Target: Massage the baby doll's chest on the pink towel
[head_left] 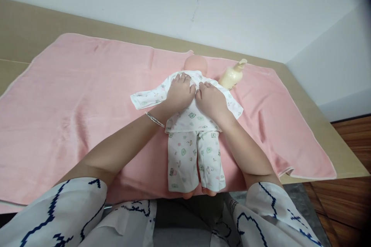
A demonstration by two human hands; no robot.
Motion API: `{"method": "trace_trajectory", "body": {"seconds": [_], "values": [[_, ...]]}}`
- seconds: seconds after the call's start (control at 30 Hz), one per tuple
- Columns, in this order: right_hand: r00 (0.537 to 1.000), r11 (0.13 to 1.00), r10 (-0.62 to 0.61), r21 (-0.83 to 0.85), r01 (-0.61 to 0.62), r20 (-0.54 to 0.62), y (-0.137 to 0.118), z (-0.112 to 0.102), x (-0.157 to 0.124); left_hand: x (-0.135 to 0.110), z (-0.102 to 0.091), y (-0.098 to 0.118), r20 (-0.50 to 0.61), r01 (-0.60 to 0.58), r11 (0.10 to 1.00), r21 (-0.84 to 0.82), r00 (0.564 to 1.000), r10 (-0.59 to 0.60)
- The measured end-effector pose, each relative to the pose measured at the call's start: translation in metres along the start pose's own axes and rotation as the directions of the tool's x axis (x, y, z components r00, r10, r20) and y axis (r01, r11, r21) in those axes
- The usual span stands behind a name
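Observation:
A baby doll (pixel 196 64) lies with its head away from me, dressed in a white printed shirt (pixel 193 119) and matching printed trousers (pixel 183 162). My left hand (pixel 181 92) rests on the left upper part of the shirt, its fingers stretched out and flat. Beside it, my right hand (pixel 211 99) lies on the right upper part, fingers extended and slightly bent. The thumbs nearly meet in the middle. Both hands hide part of the shirt's neckline. The doll's feet poke out below the trouser legs; its hands do not show at the sleeve ends.
A pink blanket (pixel 63 108) covers most of the wooden table (pixel 339 154), with folds at the right. Just right of the doll's head, a cream pump bottle (pixel 231 77) lies tilted on the blanket. A white wall (pixel 139 0) rises behind the table.

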State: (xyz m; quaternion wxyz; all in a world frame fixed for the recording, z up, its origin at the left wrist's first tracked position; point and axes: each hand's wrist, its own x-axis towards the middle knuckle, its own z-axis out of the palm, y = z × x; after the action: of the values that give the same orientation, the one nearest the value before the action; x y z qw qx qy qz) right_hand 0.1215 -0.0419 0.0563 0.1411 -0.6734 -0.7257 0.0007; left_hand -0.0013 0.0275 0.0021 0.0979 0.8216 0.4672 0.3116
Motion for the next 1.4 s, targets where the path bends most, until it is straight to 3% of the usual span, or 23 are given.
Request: {"method": "trace_trajectory", "body": {"seconds": [0.23, 0.47, 0.57, 0.77, 0.87, 1.07, 1.13, 1.4], "values": [[0.997, 0.982, 0.02, 0.185, -0.033, 0.07, 0.038, 0.017, 0.029, -0.024, -0.002, 0.029, -0.019, -0.026, 0.999, 0.045, 0.999, 0.026], [0.999, 0.998, 0.021, 0.065, -0.024, 0.046, -0.001, -0.002, 0.001, 0.005, -0.015, 0.002, 0.098, -0.004, 1.0, -0.005, 0.995, 0.004], [0.998, 0.998, 0.001, 0.069, -0.005, 0.057, -0.005, -0.005, -0.001, 0.008, -0.01, -0.002, 0.067, -0.005, 1.0, -0.006, 0.998, 0.006], [0.998, 0.974, -0.025, 0.227, 0.011, 0.061, 0.037, 0.015, 0.03, -0.024, -0.001, 0.029, -0.03, -0.007, 0.997, 0.081, 1.0, 0.009], [0.996, 0.966, -0.079, 0.25, 0.068, 0.032, 0.044, 0.017, 0.034, -0.03, -0.005, 0.039, -0.046, -0.034, 0.997, 0.076, 0.998, 0.037], [1.0, 1.0, 0.005, 0.02, -0.005, -0.018, 0.001, 0.003, 0.004, -0.007, -0.016, 0.022, 0.016, 0.055, 0.996, 0.071, 0.998, -0.057], [1.0, 1.0, -0.003, -0.019, 0.002, -0.015, -0.006, -0.001, -0.002, -0.003, -0.013, 0.015, -0.012, 0.063, 0.997, 0.049, 0.998, -0.062], [0.999, 0.983, 0.018, 0.182, -0.012, -0.029, 0.031, 0.017, 0.025, -0.007, 0.006, 0.005, -0.133, 0.056, 0.998, 0.002, 0.99, -0.056]]}}
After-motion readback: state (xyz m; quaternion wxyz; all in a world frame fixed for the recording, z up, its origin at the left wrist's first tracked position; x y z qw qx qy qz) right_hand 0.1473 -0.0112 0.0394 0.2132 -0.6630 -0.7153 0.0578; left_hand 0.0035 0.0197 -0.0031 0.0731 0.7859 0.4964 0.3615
